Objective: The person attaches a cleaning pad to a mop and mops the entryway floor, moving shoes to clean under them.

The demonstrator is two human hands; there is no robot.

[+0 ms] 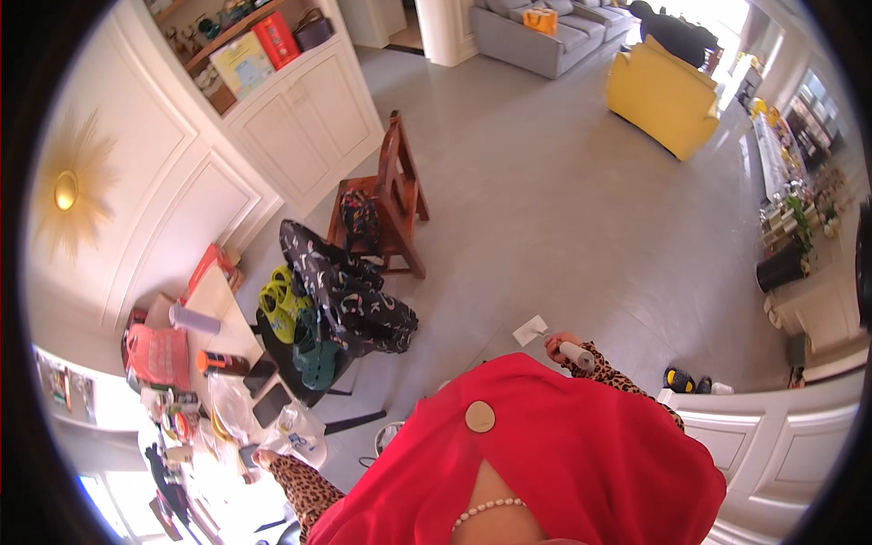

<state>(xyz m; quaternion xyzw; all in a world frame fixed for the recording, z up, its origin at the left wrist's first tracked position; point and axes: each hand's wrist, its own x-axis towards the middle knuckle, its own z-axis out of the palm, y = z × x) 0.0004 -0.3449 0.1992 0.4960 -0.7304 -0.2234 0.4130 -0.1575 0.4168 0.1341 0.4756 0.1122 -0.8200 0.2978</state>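
Note:
My right hand point(554, 346), out past the front of my red top point(545, 427), is closed around a white cylinder-shaped thing point(577, 355). A flat white rectangular piece point(530, 331) shows just beyond the fingers; whether the two are joined is unclear. On the left, my left hand point(264, 459) is at the edge of the cluttered table, beside a clear plastic bag point(302, 431). Its fingers are too small and washed out by light to show a grip. Both forearms wear leopard-print sleeves point(307, 489).
Dark printed clothing point(350, 300) drapes over a chair holding yellow-green clogs point(282, 304) and teal clogs point(313, 352). Behind it stands a wooden chair point(395, 204). The table holds a lilac bottle point(194, 319) and a pink bag point(157, 356). Shoes point(678, 380) lie by the right-hand white panelling.

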